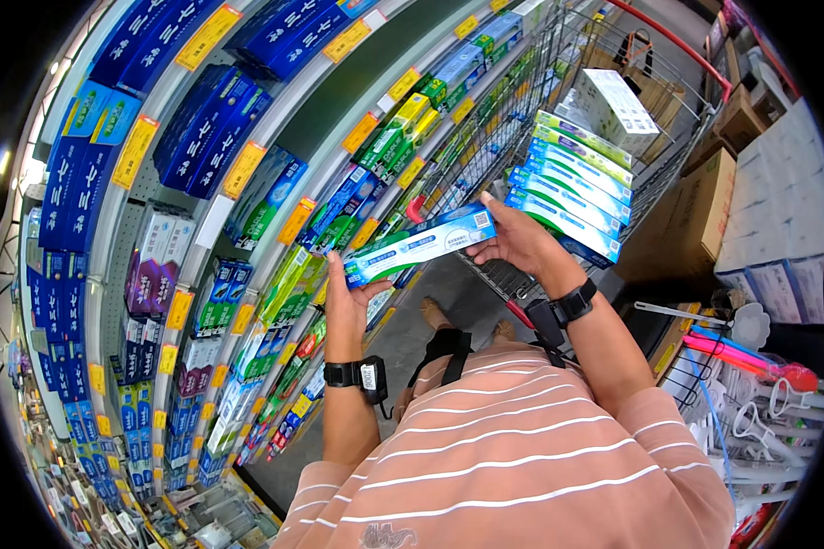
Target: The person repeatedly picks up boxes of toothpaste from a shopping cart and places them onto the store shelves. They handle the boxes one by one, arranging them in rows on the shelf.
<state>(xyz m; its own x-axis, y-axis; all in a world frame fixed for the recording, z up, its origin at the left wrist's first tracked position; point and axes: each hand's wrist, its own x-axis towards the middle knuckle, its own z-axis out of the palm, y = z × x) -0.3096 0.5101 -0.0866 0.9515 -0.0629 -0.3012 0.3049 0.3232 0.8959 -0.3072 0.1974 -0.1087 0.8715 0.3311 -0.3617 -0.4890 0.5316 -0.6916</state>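
A long blue, white and green toothpaste box spans the space between my hands, tilted up to the right. My left hand grips its left end, thumb on the near side and fingers beneath. My right hand holds the other end, close to a printed square code. Just right of it, several similar toothpaste boxes lie in a row at the wire shopping cart, with green and purple ones at the far end. A white carton sits beyond them in the cart.
Shelves of toothpaste boxes with yellow price tags curve along my left. Right of the cart stand a brown cardboard carton and stacked white packages. Plastic hangers hang near my right elbow. Grey floor shows around my feet.
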